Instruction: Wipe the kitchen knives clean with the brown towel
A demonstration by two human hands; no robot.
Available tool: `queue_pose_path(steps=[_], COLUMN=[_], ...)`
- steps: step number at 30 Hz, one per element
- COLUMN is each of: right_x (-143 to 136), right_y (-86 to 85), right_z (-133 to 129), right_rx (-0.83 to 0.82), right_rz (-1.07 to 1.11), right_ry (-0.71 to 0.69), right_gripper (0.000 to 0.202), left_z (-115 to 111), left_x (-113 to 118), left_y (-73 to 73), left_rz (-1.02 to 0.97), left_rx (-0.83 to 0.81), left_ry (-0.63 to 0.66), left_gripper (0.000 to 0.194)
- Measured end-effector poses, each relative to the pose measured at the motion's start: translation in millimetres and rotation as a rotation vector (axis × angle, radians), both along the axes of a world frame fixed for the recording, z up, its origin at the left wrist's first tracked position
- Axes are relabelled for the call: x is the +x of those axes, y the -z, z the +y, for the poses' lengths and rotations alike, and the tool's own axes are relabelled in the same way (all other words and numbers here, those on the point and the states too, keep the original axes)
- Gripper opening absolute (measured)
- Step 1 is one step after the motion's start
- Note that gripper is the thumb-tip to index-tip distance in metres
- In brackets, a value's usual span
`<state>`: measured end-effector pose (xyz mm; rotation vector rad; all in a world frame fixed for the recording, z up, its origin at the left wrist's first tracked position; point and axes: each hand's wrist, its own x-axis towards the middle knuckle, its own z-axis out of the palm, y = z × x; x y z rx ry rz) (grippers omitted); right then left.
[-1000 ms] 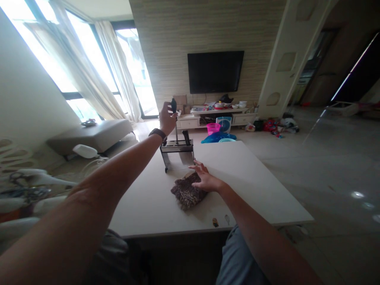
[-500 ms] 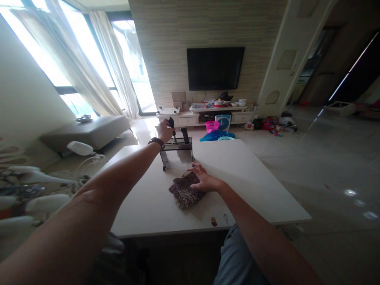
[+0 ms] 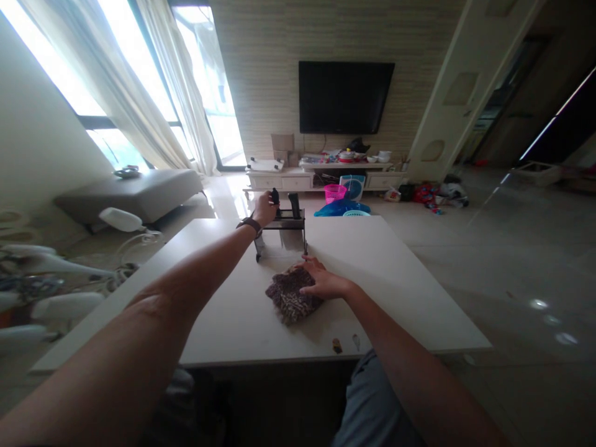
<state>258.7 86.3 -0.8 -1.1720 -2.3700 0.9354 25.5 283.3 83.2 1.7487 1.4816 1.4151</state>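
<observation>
A bright living room has a striped wall [image 3: 261, 68] at the back, with a dark television [image 3: 345, 97] mounted on it. In front, a white table [image 3: 386, 273] fills the middle; its near edge runs just before the person's knees [image 3: 361, 394], its far edge lies close to a dark metal rack [image 3: 285, 223], and the tabletop spreads broadly to the right, up to a slanting side edge. The left arm [image 3: 190, 285] stretches long across the table's left part, nearly straight, while the right arm [image 3: 395, 341] reaches in from the lower right. A shaggy brown cloth [image 3: 288, 298] lies on the table, nearer the person than the rack, as it did a second ago. The right hand [image 3: 321, 282] stays over its right side, open, fingers spread toward the rack's near right leg. The left hand [image 3: 264, 210] has come down: its fingers curl around a black handle [image 3: 274, 197], which was held high with a thin shaft showing and now sits low at the rack's top, left of a second black handle [image 3: 293, 205].
</observation>
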Motion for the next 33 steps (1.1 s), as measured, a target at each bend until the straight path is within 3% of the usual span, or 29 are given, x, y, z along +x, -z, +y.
queue_pose_path(steps=[6,11,13,16,18,22,25,26,29,33], right_x=[-2,-3,-2,-1,0,-1,-3,-3,-5,-9], right_y=[2.5,6.9,7.6,6.2,4.0,-1.1,-2.9,-2.7,0.3,5.4], right_z=[3,5,6,6,5,5,7,8,9,5], right_rx=[-0.020,-0.022,-0.022,-0.011,-0.001,-0.087,-0.098,-0.083,-0.077,-0.167], right_rz=[-0.014,-0.009,0.001,0.045,0.089,0.139,0.134,0.127,0.088,0.003], right_ry=[0.001,-0.006,-0.002,-0.006,-0.006,0.064,0.143,0.158,0.142,0.076], right_gripper=[0.075,0.075,0.075,0.073,0.069,0.042,0.019,0.019,0.019,0.016], left_z=[2,-10,-27,-71,-105,-159,-177,-179,-179,-177], left_x=[-1,-2,-2,-6,-15,-54,-93,-105,-129,-138], left_y=[1.4,1.5,4.8,15.5,26.8,57.2,79.0,84.1,90.0,82.3], left_rz=[-0.061,-0.099,-0.123,-0.094,-0.002,0.189,0.302,0.330,0.301,0.264], left_rx=[-0.034,0.003,0.076,0.340,0.393,0.262,0.150,0.080,-0.161,-0.281], left_ry=[0.102,0.104,0.084,0.093,0.161,0.348,0.378,0.409,0.389,0.296], left_gripper=[0.041,0.054,0.062,0.055,0.047,0.029,0.010,0.019,0.045,0.032])
